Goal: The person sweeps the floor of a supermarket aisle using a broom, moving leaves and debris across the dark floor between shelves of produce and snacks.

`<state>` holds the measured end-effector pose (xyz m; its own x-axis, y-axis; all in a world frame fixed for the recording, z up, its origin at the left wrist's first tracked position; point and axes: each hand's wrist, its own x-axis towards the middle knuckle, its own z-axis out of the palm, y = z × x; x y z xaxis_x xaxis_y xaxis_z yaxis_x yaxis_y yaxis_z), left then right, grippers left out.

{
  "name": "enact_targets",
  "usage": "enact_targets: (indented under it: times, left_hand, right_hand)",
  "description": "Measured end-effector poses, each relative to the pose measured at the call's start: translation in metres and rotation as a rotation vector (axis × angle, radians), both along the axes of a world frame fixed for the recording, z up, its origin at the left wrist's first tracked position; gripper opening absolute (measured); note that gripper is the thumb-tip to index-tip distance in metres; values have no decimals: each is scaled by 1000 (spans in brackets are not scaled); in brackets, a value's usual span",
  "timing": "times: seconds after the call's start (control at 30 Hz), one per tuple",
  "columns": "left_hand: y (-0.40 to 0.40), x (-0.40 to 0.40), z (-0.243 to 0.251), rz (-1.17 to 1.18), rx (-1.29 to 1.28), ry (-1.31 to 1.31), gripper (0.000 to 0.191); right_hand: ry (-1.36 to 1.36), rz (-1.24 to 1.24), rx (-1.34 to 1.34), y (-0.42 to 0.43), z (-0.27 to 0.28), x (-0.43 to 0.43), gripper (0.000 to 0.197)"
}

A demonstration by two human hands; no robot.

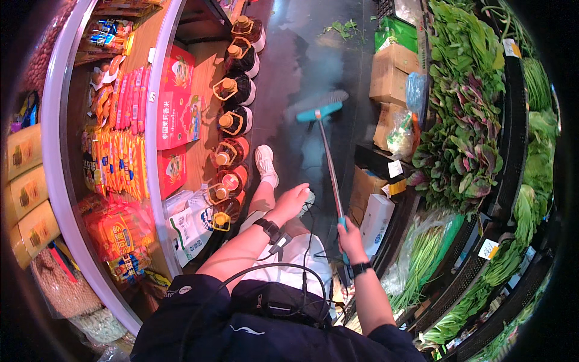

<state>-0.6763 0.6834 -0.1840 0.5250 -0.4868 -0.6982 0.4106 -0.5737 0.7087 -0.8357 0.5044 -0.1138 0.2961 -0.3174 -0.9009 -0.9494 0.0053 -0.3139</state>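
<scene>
My right hand [350, 237] is closed around the blue grip of a long-handled floor brush [329, 167] with a metal pole. Its teal head [319, 112] with pale bristles [332, 97] rests on the dark floor ahead of me. My left hand [291, 201] is held out over my legs, away from the pole; no object shows in it, and how far its fingers are apart is unclear. Loose green leaves [346, 30] lie on the floor farther up the aisle, beyond the brush head.
Large bottles with yellow caps [230, 122] line the aisle's left edge beside shelves of packaged food [131, 163]. Cardboard boxes [395, 74], a bagged vegetable [400, 135] and racks of leafy greens [466, 113] border the right. Cables [305, 267] hang at my waist.
</scene>
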Motion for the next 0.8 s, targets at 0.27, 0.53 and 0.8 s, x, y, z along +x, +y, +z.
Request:
enact_targets:
  times: [0.27,0.53,0.8]
  left_hand:
    - [44,70,-10,101,-28,2,45]
    - [51,137,3,308,-95,83,44]
    - [41,147,-11,333,-44,25,44]
  right_hand:
    - [-173,-328,36,-28,-4,220,31]
    - [-102,248,-340,-64,108,157,41]
    - [-14,742,-270,-100,176,169,46]
